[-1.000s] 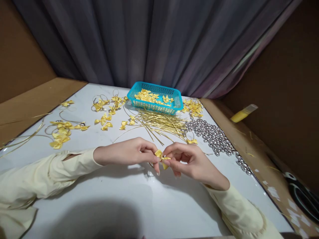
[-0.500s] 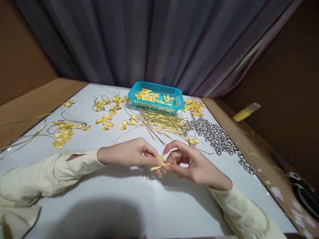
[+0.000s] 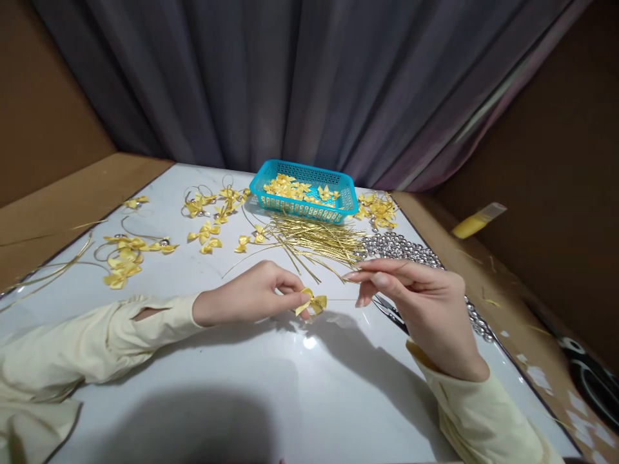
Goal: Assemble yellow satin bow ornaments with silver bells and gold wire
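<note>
Between the thumb and fingers of my left hand (image 3: 251, 298) a small yellow ribbon bow (image 3: 316, 303) is pinched, low over the white table. A thin gold cord (image 3: 341, 299) runs nearly straight from the bow toward my right hand (image 3: 432, 312). The fingers of that hand are pressed together at the cord's far end, though the exact grip is partly hidden. Under the right hand, dark metal blades (image 3: 389, 312), like those of scissors, lie on the table. Just beyond both hands is a heap of gold cord lengths (image 3: 322, 238).
A blue plastic basket (image 3: 302, 210) with yellow bows inside stands at the back. Silver beads (image 3: 401, 246) spread along the right side. Finished-looking bows with cord loops (image 3: 123, 261) lie at left. Black-handled scissors (image 3: 592, 380) and a yellow tube (image 3: 478, 220) are at far right.
My right hand has left the bow and moved right and slightly up, drawing out the thin cord. The left hand still pinches the bow. The dark blades now show.
</note>
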### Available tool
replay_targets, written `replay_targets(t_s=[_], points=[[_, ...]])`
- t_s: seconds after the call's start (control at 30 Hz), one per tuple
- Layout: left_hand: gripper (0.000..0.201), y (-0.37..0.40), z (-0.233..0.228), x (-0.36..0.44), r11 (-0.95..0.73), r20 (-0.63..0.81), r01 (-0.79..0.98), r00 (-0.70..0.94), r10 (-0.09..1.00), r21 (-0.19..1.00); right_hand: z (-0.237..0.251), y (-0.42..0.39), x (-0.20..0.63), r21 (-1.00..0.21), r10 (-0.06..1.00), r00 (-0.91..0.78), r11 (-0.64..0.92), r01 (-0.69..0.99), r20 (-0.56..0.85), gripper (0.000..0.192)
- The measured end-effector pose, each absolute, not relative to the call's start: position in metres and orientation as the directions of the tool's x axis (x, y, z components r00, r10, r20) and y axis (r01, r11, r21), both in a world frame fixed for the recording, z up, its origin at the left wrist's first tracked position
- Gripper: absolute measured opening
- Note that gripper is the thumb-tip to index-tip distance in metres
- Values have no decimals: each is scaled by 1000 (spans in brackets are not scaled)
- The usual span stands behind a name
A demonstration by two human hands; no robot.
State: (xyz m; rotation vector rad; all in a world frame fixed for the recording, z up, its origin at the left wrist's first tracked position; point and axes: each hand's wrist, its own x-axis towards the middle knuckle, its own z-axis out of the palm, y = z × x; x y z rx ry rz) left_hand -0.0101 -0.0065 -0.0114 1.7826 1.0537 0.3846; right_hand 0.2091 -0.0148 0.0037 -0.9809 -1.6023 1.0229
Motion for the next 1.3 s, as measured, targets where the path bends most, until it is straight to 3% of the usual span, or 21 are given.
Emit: replay_targets(t_s=[0.13, 0.3, 0.47, 0.77, 0.87, 0.97, 1.07, 1.17, 1.3], points=[[29, -6, -13, -8, -92, -192, 451, 543, 817, 888, 2, -20, 206, -948, 931, -196, 318, 19, 308, 12], [28, -7, -8, -8, 82, -280, 369, 525, 804, 926, 4, -22, 208, -921, 917, -141, 384, 61, 373, 14], [24, -7, -6, -10, 222, -317, 230, 577, 753, 948, 4, -23, 212, -964, 955, -134, 266, 3, 264, 16], [25, -9, -5, -11, 264, -309, 165, 607, 732, 950, 8, -22, 215, -981, 962, -193, 185, -58, 193, 27], [25, -10, -5, -9, 234, -304, 198, 528, 793, 952, 11, -22, 214, -988, 940, -307, 127, -87, 148, 26], [24, -13, -8, -5, 110, -214, 276, 382, 899, 955, 11, -26, 206, -998, 911, -409, 38, -45, 53, 9], [29, -16, -14, -1, -39, -72, 334, 311, 948, 942, 3, -31, 193, -998, 880, -474, -13, 60, -40, 17], [28, -18, -17, 2, -122, 20, 323, 300, 954, 939, -10, -34, 180, -976, 902, -428, 36, 215, -61, 25], [30, -21, -19, 4, -140, 33, 298, 338, 941, 944, -25, -34, 172, -927, 930, -367, 165, 338, 32, 27]])
